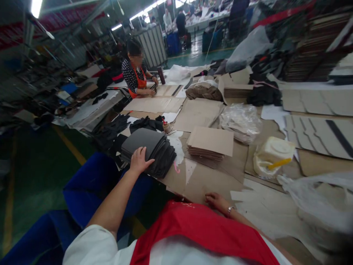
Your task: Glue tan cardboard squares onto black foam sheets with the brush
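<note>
Nearest, a smooth red apron [209, 228] spans the lower edge, w/ soft white sleeve [91, 246] at L & folded, heavy-looking blue material [91, 187] beyond it. R hand [217, 201], w/ metallic band [230, 209] at wrist, lies low on flat, matte tan sheeting [204, 180], just past the apron; its fingers curl loosely, & whether they pinch anything can't be told. A thin, pale triangular scrap [190, 170] & a glossy pink hook-shaped piece [177, 168] lie farther in.

L hand [141, 161] rests on top of the dark grey stack [156, 147], thumb spread wide from the fingers, palm side down, nothing pinched. The stack sits at the sheeting's L margin, L of & apart from a squarish tan stack [211, 141]. It looks matte, approx. rect. w/ rounded corners; many thin, flexible-looking layers fan unevenly along its R side.

At R, a dented off-white plastic jug [273, 156] bears a yellow strip [280, 163]. Farther back: a small red-tipped bottle [167, 126], crinkled clear plastic [241, 121], &, beyond, a co-worker [135, 73] in dotted top & orange apron [141, 80], bent over pale sheets [156, 104]. Bkgd: a ribbed upright panel [151, 46].
</note>
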A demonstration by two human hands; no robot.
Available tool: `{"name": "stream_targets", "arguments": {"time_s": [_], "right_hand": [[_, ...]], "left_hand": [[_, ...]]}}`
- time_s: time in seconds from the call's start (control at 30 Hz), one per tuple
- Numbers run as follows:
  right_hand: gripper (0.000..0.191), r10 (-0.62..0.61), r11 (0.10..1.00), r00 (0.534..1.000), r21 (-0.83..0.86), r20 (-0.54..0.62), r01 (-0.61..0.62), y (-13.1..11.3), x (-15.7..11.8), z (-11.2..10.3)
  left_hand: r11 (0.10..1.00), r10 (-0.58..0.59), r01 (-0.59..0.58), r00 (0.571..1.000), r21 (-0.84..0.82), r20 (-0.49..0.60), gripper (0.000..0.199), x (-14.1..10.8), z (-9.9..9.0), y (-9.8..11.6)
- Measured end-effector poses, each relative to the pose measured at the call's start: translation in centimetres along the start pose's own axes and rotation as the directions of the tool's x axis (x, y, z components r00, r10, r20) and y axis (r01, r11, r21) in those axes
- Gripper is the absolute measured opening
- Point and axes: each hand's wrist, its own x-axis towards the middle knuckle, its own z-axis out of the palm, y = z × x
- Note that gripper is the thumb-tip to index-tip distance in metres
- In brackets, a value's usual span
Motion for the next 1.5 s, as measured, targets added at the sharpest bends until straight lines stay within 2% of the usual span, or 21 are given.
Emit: {"name": "stream_targets", "arguments": {"time_s": [0.1, 0.2, 0.27, 0.33, 0.4, 0.47, 0.6, 0.77, 0.87, 1.0, 1.1, 1.17, 1.23, 1.27, 1.33, 1.4, 1.47, 1.5], "right_hand": [[0.012, -0.044, 0.999, 0.999, -0.009, 0.032, 0.044, -3.4, -0.2, 1.6], [0.007, -0.071, 0.997, 0.995, 0.015, 0.072, 0.071, -7.0, -0.7, 3.3], [0.008, -0.102, 0.994, 0.988, 0.056, 0.119, 0.096, -9.5, -0.6, 4.9], [0.011, -0.160, 0.983, 0.968, 0.122, 0.192, 0.138, -11.7, -0.1, 6.7], [0.017, -0.184, 0.975, 0.944, 0.169, 0.275, 0.141, -13.6, 0.5, 8.5], [0.021, -0.186, 0.977, 0.919, 0.165, 0.349, 0.135, -14.9, 1.0, 10.1], [0.025, -0.194, 0.978, 0.876, 0.151, 0.441, 0.141, -16.7, 1.3, 11.6], [0.029, -0.266, 0.956, 0.816, 0.247, 0.514, 0.156, -19.4, 1.6, 12.2], [0.027, -0.256, 0.958, 0.818, 0.247, 0.515, 0.145, -20.5, 1.7, 12.8], [0.026, -0.243, 0.958, 0.802, 0.266, 0.546, 0.109, -20.4, 1.4, 12.7], [0.029, -0.227, 0.951, 0.770, 0.307, 0.597, 0.042, -20.6, 1.3, 12.2], [0.034, -0.225, 0.944, 0.752, 0.330, 0.619, 0.011, -21.5, 1.2, 12.1], [0.041, -0.264, 0.926, 0.743, 0.376, 0.615, 0.018, -22.8, 0.9, 12.4], [0.043, -0.303, 0.910, 0.741, 0.412, 0.599, 0.038, -23.4, 0.6, 12.5], [0.045, -0.411, 0.852, 0.776, 0.504, 0.479, 0.140, -23.7, 0.1, 12.5], [0.042, -0.496, 0.783, 0.832, 0.542, 0.248, 0.305, -22.4, 0.2, 11.3], [0.035, -0.487, 0.784, 0.873, 0.458, 0.034, 0.420, -18.8, 0.6, 8.7], [0.031, -0.437, 0.829, 0.899, 0.375, -0.030, 0.416, -16.4, 0.9, 7.1]], "left_hand": [[0.996, 0.087, -0.088, 0.994, 0.013, 0.062, 0.052, 0.3, 1.2, -0.8], [0.988, 0.147, -0.142, 0.983, -0.052, 0.111, 0.041, 0.7, 0.5, -2.0], [0.983, 0.181, -0.182, 0.968, -0.015, 0.172, 0.043, 1.4, 0.1, -2.8], [0.966, 0.232, -0.250, 0.950, 0.063, 0.208, 0.053, 1.9, 0.0, -3.0], [0.942, 0.282, -0.312, 0.934, 0.120, 0.218, 0.063, 1.9, 0.2, -2.8], [0.935, 0.299, -0.331, 0.929, 0.127, 0.217, 0.062, 1.6, 0.4, -2.4], [0.974, 0.218, -0.228, 0.945, 0.013, 0.245, 0.046, 1.7, -0.3, -2.2], [0.986, -0.004, 0.060, 0.940, -0.153, 0.342, 0.031, 2.9, -1.9, -1.8], [0.973, -0.015, 0.088, 0.946, -0.212, 0.323, 0.027, 3.0, -1.7, -1.2], [0.884, -0.031, 0.177, 0.946, -0.432, 0.323, 0.034, 2.8, -0.4, -2.2], [0.794, -0.041, 0.233, 0.942, -0.562, 0.333, 0.038, 2.7, -0.4, -3.1], [0.819, -0.031, 0.174, 0.965, -0.546, 0.261, 0.032, 2.3, -1.3, -2.6], [0.896, 0.035, 0.015, 0.994, -0.443, 0.104, 0.025, 1.1, -2.4, -0.7], [0.922, 0.106, -0.091, 0.994, -0.376, 0.021, 0.024, 0.2, -2.9, 0.7], [0.912, 0.296, -0.309, 0.951, -0.272, -0.086, 0.025, -2.1, -3.1, 4.2], [0.835, 0.478, -0.488, 0.872, -0.255, -0.106, 0.027, -4.8, -2.0, 7.5], [0.751, 0.594, -0.590, 0.800, -0.297, -0.088, 0.030, -7.3, 0.4, 10.3], [0.723, 0.626, -0.611, 0.777, -0.322, -0.068, 0.034, -8.3, 2.0, 11.3]]}}
